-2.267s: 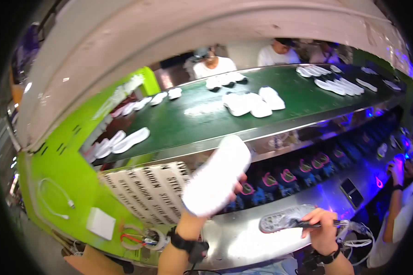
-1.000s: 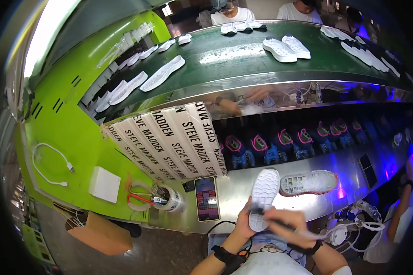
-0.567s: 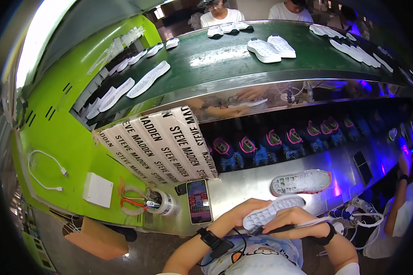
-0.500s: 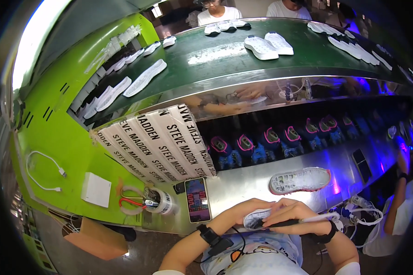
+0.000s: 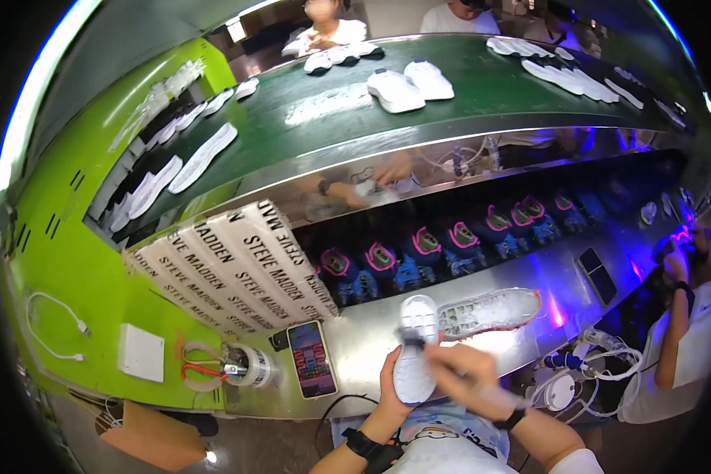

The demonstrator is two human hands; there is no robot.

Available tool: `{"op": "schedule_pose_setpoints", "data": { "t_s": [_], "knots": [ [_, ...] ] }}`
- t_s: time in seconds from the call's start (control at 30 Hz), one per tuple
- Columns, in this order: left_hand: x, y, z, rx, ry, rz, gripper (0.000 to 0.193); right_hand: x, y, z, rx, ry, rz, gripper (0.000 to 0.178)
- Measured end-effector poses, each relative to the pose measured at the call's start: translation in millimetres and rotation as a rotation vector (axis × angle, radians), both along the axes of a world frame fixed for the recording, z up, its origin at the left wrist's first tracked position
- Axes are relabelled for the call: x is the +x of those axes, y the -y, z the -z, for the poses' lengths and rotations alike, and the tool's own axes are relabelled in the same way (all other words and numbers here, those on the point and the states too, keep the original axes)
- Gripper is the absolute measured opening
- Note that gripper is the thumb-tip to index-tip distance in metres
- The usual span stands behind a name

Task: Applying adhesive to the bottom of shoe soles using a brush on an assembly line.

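A white shoe sole point(image 5: 415, 378) stands nearly upright in front of me, its cupped, ribbed side showing. My left hand point(image 5: 390, 378) is closed round its lower left edge. In my right hand point(image 5: 472, 381) is a brush with a dark head point(image 5: 411, 337), which reaches across the middle of the sole. Motion blurs that hand and the brush, and the handle is mostly hidden by the fingers. Just beyond my right hand, a second sole point(image 5: 494, 313), greyish white with a reddish edge, lies on the metal bench point(image 5: 363, 336).
A phone point(image 5: 312, 359), a cup of tools point(image 5: 253, 366) and a printed white box point(image 5: 233, 272) stand to the left. Several soles lie on the green conveyor point(image 5: 308, 142). Dark shoes point(image 5: 426, 245) line the lower shelf. A person's arm point(image 5: 675, 316) and white tubing point(image 5: 584, 411) are at right.
The sole has risen from low near my body to upright over the bench. My right hand has brought the brush across it. The whole view has shifted, moving the bench things leftward.
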State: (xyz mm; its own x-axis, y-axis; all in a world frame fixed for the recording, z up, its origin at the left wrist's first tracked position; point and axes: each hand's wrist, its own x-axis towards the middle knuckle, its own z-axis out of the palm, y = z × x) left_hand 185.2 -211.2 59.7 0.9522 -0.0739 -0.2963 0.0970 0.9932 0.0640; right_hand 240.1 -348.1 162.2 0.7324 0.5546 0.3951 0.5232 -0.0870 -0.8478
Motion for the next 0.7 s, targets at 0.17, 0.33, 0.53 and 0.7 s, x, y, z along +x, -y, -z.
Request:
{"op": "schedule_pose_setpoints", "data": {
  "t_s": [0.17, 0.33, 0.53, 0.7],
  "knots": [
    [12, -5, -11, 0.184, -0.022, -0.202, 0.062, 8, -6, 4, 0.056, -0.084, 0.039, 0.021],
    [21, -20, -19, 0.054, 0.213, -0.088, 0.066, 2, 7, -4, -0.044, -0.688, -0.333, 0.018],
    [34, -40, -39, 0.351, 0.195, 0.243, 0.066, 19, 25, -26, -0.054, -0.978, -0.371, 0.017],
    [48, -45, -58, 0.290, 0.036, 0.568, 0.042, 30, 34, -39, -0.207, -0.291, -0.566, 0.015]
  ]
}}
